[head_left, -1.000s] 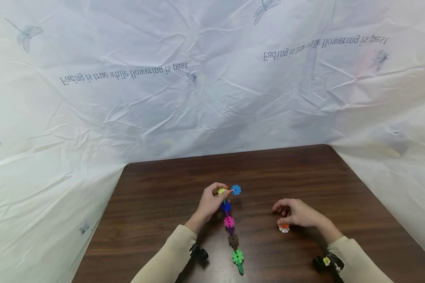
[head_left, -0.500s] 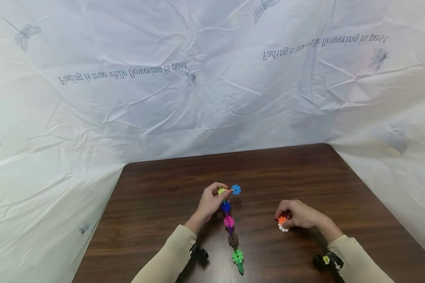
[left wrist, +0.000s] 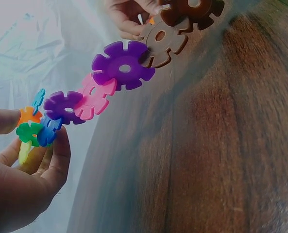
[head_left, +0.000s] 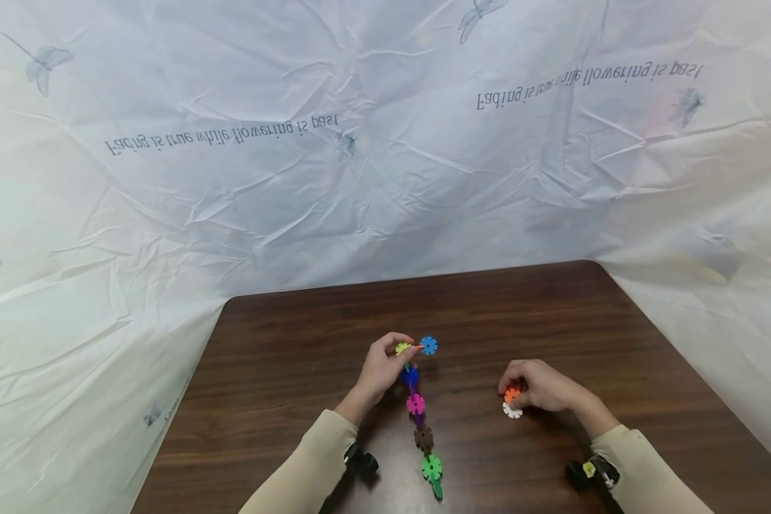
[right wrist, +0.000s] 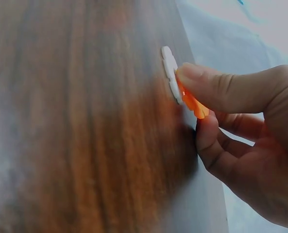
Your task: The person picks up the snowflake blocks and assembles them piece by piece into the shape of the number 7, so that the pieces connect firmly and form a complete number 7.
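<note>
My left hand [head_left: 379,368] pinches the far end of a chain of notched plastic snowflake discs, near a yellow disc [head_left: 402,348], an orange disc [left wrist: 30,115] and a light-blue disc [head_left: 428,345]. From there the chain runs toward me through a pink disc [head_left: 415,404] and a brown disc [head_left: 423,437] to a green disc [head_left: 432,467]. On the right, my right hand [head_left: 542,387] pinches a second orange disc [right wrist: 196,106] between thumb and fingers. Against it is a white disc [right wrist: 170,74], low over the tabletop; whether the two are joined I cannot tell.
The dark wooden table [head_left: 283,442] has rounded far corners. Behind and beside it hangs a wrinkled white printed sheet [head_left: 385,178]. Black wrist cameras are strapped over both sleeves, the left camera [head_left: 363,462] close to the tabletop.
The fingers of my right hand have closed on the orange disc, which now shows more fully beyond the white one. My left hand and the chain stay in place.
</note>
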`<state>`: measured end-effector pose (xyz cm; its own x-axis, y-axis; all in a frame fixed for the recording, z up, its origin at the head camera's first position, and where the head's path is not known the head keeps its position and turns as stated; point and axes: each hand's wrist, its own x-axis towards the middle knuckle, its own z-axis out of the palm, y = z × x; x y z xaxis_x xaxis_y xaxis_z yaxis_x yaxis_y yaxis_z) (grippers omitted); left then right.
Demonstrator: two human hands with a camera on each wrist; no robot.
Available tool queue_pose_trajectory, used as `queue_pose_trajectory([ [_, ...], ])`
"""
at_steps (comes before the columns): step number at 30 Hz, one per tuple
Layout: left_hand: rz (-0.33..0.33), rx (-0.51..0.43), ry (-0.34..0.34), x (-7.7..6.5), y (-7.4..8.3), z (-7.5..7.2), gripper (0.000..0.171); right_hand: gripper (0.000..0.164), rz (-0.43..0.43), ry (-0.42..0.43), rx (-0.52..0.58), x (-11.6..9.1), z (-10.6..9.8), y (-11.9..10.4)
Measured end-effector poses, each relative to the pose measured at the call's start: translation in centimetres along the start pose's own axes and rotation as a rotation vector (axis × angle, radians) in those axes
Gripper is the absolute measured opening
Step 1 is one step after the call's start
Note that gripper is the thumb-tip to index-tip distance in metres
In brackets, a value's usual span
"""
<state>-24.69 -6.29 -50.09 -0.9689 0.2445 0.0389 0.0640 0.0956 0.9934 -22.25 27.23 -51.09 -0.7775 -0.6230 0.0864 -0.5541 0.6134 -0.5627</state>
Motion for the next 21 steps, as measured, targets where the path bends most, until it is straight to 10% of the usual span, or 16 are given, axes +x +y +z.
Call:
queue_pose_trajectory([
  [21,0.001,0.004,-0.005,0.1,-0.1,0.0,0.021,0.011,0.109,0.047,0.163,1.4,0.0,-0.1],
])
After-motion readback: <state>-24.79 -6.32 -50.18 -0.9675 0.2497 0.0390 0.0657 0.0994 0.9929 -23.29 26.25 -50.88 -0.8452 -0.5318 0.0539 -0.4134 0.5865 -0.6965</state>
